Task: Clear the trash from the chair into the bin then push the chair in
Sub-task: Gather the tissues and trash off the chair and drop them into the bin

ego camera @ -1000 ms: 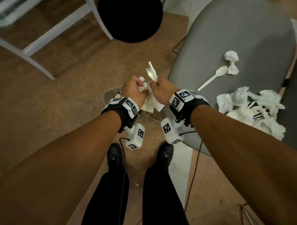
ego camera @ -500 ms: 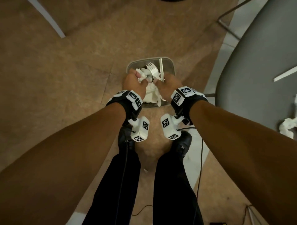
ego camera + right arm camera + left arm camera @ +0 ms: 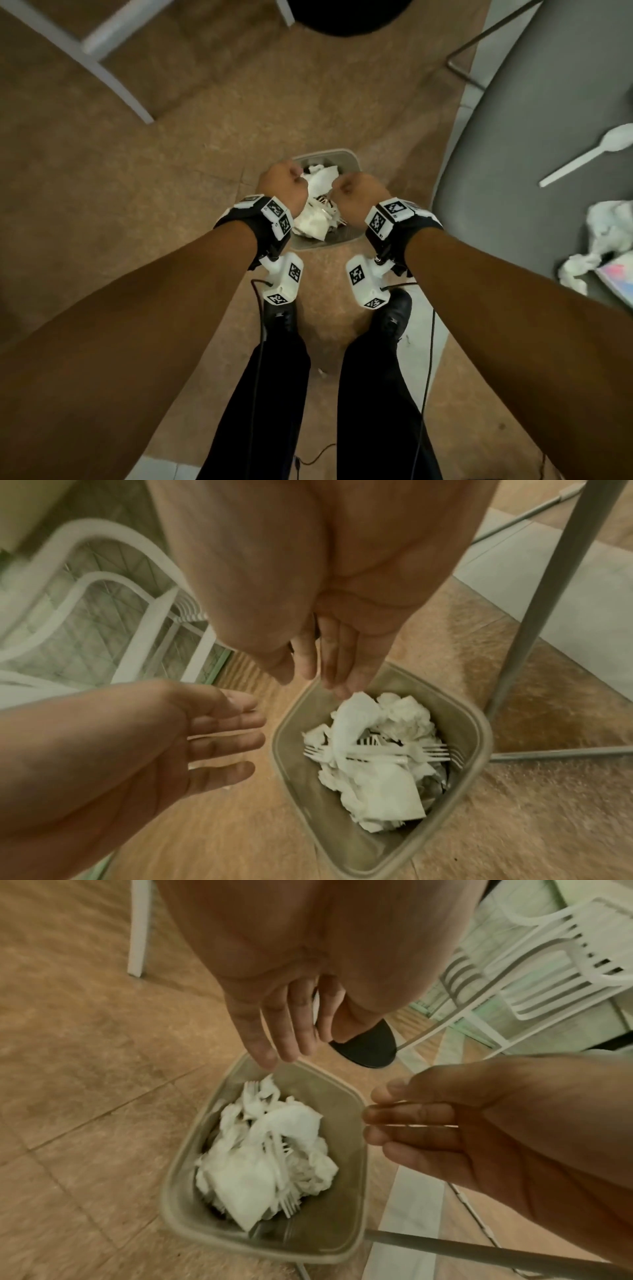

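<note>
A small grey bin point(image 3: 322, 153) stands on the floor in front of my feet. Crumpled white napkins and plastic forks point(image 3: 318, 192) fill it, seen closer in the wrist views point(image 3: 270, 1150) point(image 3: 373, 750). My left hand point(image 3: 282, 185) and right hand point(image 3: 356, 195) hover side by side just above it. Both hold nothing, and their fingers point(image 3: 284, 1031) point(image 3: 325, 664) hang straight over the far rim. The grey chair seat point(image 3: 513, 171) at the right carries a white plastic spoon point(image 3: 589, 150) and crumpled napkins point(image 3: 606, 226).
White frame legs point(image 3: 113, 78) cross the floor at the upper left. A round black object point(image 3: 342, 17) sits at the top edge. A thin metal chair leg point(image 3: 459, 61) and its floor bar point(image 3: 548, 753) run beside the bin. Cables hang by my legs.
Both hands have let go of the napkins and fork they held; these now lie in the bin. The hands have spread apart with fingers straightened.
</note>
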The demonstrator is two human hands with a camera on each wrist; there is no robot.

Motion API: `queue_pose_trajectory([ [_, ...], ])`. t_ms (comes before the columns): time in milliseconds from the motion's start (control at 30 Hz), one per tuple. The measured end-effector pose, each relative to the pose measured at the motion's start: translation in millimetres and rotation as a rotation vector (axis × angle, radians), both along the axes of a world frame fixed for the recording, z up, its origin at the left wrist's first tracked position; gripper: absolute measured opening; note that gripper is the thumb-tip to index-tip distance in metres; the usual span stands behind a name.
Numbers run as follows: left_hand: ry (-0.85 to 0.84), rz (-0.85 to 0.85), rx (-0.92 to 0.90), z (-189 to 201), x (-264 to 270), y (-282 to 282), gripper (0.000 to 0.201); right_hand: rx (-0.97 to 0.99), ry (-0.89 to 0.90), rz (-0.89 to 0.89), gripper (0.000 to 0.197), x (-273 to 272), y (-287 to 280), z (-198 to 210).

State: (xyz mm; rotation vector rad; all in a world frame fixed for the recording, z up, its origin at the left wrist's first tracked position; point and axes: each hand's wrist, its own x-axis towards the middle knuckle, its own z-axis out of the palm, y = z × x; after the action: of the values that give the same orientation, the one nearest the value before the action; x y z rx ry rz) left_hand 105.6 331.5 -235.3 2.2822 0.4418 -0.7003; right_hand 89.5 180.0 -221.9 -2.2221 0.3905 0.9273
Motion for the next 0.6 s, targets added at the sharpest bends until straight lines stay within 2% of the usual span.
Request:
queue_pose_trajectory([
  [167, -0.134, -0.142, 0.009, 64, 27, -80, 0.022, 0.133, -0.071, -0.140, 0.033, -3, -53, 74],
  [300, -0.166, -0.332, -0.061, 107, 34, -177, 0.021, 0.157, -0.150, -0.226, 0.019, -11, -127, 119],
  [467, -0.212, -0.521, -0.087, 128, 25, -290, 0.023, 0.126, -0.195, -0.438, 0.019, -30, -247, 130],
  [600, -0.212, -0.786, 0.057, 116, 6, -347, 0.031, 0.070, -0.225, -0.567, 0.016, -54, -330, 129],
])
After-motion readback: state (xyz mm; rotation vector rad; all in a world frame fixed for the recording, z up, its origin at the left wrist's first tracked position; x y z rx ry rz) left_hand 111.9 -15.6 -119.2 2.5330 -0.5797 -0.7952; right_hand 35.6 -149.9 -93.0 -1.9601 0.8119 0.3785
